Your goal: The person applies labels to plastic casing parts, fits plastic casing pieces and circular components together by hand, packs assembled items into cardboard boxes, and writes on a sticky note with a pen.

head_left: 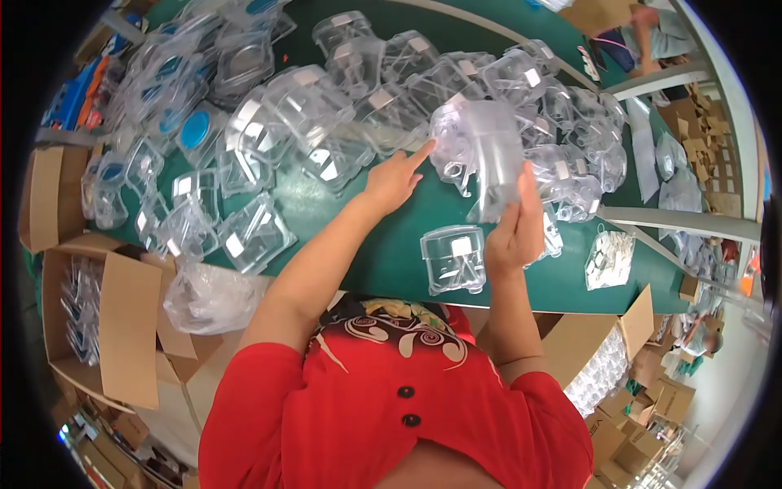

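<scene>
The fingers of the right hand (518, 222), right of the frame's centre, grasp a clear plastic box (494, 147), the thumb on the near side and the other fingers along its right edge. The box is raised above the table, tilted and slightly blurred, in the upper middle of the frame just right of centre. The left hand (394, 181), near the centre, grips nothing: its forefinger reaches out toward the left side of the box, and whether the tip touches it I cannot tell.

Below the held box, a single clear container (454, 259) with a white label lies on the green table (371, 259), near the front edge. Many more labelled clear containers (305, 102) spread across the upper middle, and another cluster (574, 143) sits to the right of the held box. At the upper left is a heap with blue round pieces (195, 129) among the plastic. At the right, a small bag (609, 259) of pale bits lies on the table.

Lower left, an open cardboard box (130, 330) holds clear plastic pieces, with a crumpled plastic bag (213, 297) beside it. Another carton (638, 322) stands at the lower right. In the upper right corner, part of another person (669, 37) shows.
</scene>
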